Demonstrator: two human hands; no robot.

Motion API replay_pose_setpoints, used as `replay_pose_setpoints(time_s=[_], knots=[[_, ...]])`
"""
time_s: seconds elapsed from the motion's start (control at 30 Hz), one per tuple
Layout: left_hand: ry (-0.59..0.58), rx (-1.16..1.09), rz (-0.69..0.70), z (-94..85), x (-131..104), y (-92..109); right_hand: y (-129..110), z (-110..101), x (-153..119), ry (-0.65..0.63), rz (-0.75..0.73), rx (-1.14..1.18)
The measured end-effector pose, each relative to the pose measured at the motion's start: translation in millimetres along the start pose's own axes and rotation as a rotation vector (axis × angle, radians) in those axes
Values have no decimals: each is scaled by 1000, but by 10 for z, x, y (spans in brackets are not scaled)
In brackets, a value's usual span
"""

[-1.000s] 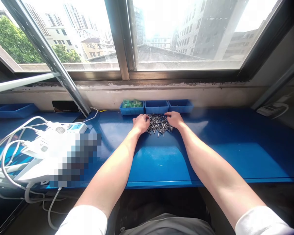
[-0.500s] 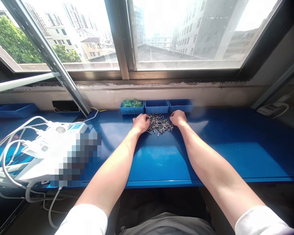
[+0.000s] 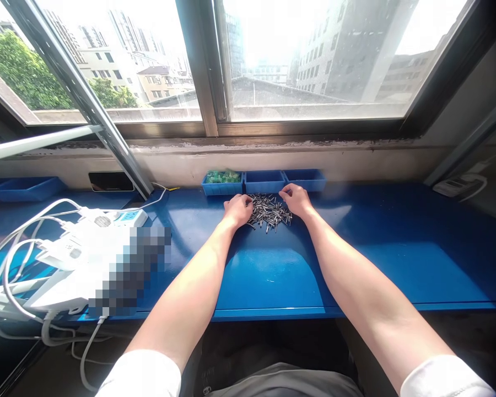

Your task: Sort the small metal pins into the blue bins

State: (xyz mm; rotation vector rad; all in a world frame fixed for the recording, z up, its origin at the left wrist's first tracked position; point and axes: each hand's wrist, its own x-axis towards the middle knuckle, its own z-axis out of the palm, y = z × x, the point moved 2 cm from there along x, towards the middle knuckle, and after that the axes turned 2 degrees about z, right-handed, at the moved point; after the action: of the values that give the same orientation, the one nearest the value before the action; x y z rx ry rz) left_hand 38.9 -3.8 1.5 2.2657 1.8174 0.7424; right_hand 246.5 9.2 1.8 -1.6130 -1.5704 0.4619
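While the left hand [image 3: 238, 210] curls against the left edge of the pins [image 3: 268, 214], heaped on the tabletop [image 3: 268, 275], the right hand [image 3: 298, 200] bends half-closed at their upper right; I cannot tell whether either pinches one. Pale lettering [image 3: 207, 390] by the lap is illegible. Green packets [image 3: 223, 176] sit in the left bin [image 3: 224, 189], beside two more blue bins [image 3: 265, 185].

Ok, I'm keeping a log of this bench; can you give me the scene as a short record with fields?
Surface: blue table
Pile: small metal pins, between the hands
Left hand: at the pile's left side; grip hidden
Right hand: at the pile's upper right; grip unclear
Bins: three blue bins in a row behind the pile
Leftmost bin: green packets
Beyond: window
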Motion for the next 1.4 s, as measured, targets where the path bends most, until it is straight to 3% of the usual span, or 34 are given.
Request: replay_pose_setpoints(time_s=[0.13, 0.37, 0.57, 0.7, 1.1, 1.4], knots=[[2, -8, 3, -4, -3, 2, 35, 10, 37, 57, 29, 184], [-8, -15, -5, -20, -15, 14, 202, 22, 127, 122, 216, 533], [7, -22, 15, 11, 2, -12, 70, -50, 75, 249, 52, 284], [8, -21, 18, 35, 14, -33, -14, -45, 27, 232, -38, 153], [-7, -26, 4, 23, 7, -25, 128, 27, 106, 194, 181, 358], [-14, -43, -5, 22, 0, -14, -24, 24, 33, 199, -117, 23]])
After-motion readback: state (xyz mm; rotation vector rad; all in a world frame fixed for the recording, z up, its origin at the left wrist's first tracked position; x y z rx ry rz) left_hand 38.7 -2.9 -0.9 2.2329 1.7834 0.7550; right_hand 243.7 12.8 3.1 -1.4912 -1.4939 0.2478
